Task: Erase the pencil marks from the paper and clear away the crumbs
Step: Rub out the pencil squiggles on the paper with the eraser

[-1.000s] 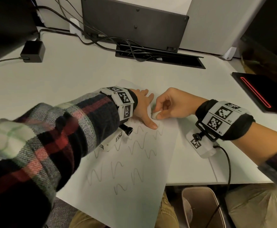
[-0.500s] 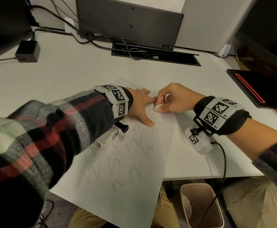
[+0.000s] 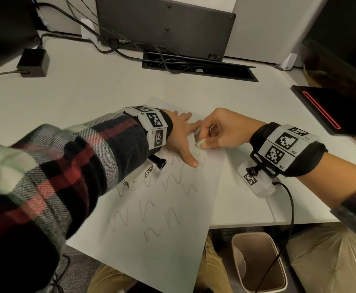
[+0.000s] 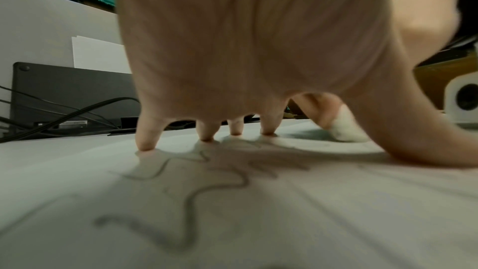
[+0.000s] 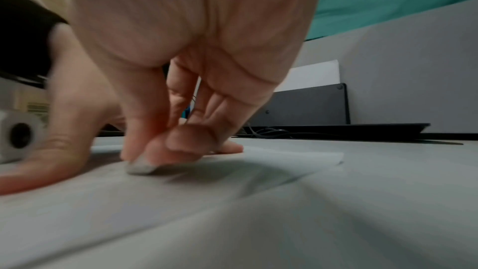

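The paper (image 3: 168,240) is pinned to the white desk (image 3: 67,106) by the spread left hand (image 3: 180,134); an eraser (image 3: 200,143) is pinched in the right hand (image 3: 225,130).

white paper (image 3: 168,240), grey wavy pencil marks (image 3: 172,180), white eraser (image 3: 200,143), red-black plaid sleeve (image 3: 67,166)

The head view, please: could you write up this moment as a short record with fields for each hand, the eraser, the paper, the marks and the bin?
left hand: spread flat, fingertips pressing the paper
right hand: pinches the eraser
eraser: white, tip on the paper beside the left thumb
paper: on the desk, near corner overhanging the edge
pencil marks: several wavy lines unerased
bin: below the desk edge, on the person's right
crumbs: too small to tell
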`<control>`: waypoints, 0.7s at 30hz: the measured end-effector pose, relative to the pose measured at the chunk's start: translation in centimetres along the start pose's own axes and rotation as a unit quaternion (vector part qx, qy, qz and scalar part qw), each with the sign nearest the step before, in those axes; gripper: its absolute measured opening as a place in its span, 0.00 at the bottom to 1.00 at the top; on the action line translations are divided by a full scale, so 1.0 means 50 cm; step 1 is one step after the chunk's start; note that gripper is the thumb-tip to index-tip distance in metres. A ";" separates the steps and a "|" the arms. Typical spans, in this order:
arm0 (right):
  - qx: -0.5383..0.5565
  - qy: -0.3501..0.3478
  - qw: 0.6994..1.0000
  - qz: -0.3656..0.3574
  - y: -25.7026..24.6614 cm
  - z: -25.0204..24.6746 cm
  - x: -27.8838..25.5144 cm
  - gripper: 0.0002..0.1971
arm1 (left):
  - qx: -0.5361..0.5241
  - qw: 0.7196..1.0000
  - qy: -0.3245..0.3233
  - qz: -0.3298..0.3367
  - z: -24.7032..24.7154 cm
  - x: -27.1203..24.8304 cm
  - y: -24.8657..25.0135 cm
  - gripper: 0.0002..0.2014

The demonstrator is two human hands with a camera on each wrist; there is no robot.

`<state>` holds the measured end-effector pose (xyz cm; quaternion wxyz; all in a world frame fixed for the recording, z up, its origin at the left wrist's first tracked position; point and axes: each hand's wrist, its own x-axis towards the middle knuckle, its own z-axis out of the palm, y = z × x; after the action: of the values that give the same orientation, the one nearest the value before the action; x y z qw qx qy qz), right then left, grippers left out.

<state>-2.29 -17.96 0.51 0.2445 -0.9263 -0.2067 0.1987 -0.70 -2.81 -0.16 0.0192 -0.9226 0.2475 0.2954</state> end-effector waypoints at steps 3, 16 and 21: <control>0.021 -0.039 0.999 -0.005 -0.005 0.006 -0.010 0.06 | 0.002 1.000 -0.003 -0.002 0.001 0.000 0.000 0.59; -0.017 0.000 1.000 -0.018 -0.006 0.005 -0.006 0.07 | 0.016 1.000 0.006 0.002 -0.001 0.000 0.002 0.57; -0.010 -0.030 0.999 -0.018 -0.011 0.015 -0.014 0.03 | 0.014 1.000 0.002 -0.004 -0.002 0.001 0.003 0.57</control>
<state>-3.38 -17.56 0.38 0.2327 -0.9186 -0.2321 0.2196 -0.69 -2.99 -0.09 0.0332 -0.9237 0.2480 0.2902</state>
